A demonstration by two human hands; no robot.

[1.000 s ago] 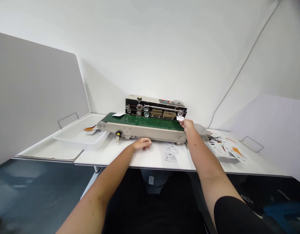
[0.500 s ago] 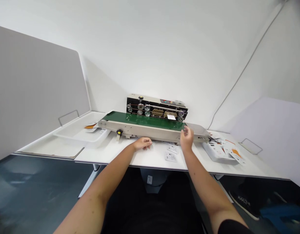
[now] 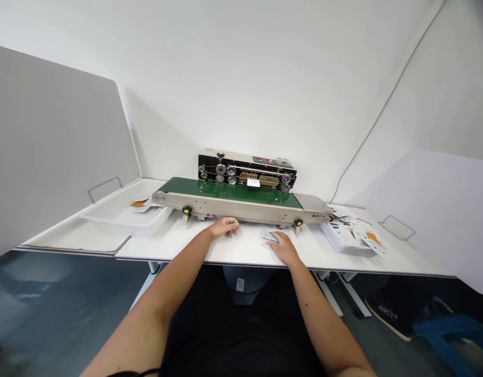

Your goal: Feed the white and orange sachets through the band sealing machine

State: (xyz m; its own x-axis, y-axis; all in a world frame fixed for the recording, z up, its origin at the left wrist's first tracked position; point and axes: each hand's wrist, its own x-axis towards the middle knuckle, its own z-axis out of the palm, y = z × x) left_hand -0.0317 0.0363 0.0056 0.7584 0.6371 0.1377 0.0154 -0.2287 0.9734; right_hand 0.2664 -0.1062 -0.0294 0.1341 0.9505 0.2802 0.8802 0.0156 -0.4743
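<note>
My right hand (image 3: 283, 248) is down on the white table, its thumb and fingers closing over small clear-and-white printed packets (image 3: 267, 236). The fingers partly cover them. To the left, my left hand (image 3: 224, 227) rests on the table just in front of the machine, fingers curled together; whatever is inside them is hidden. Behind both hands stands a band sealing machine with a green conveyor belt (image 3: 241, 193). A white sachet (image 3: 253, 183) stands at the sealing rollers above the belt.
At the right end a white tray (image 3: 349, 247) is heaped with white and orange sachets. A translucent bin (image 3: 119, 222) at the left end holds a few sachets. Black knobs (image 3: 187, 210) stick out from the machine's front. A blue stool (image 3: 453, 335) is on the floor at right.
My right hand has come down from the belt's right end onto the packets on the table. The white sachet at the rollers has travelled left along the machine. My left hand stays curled in place.
</note>
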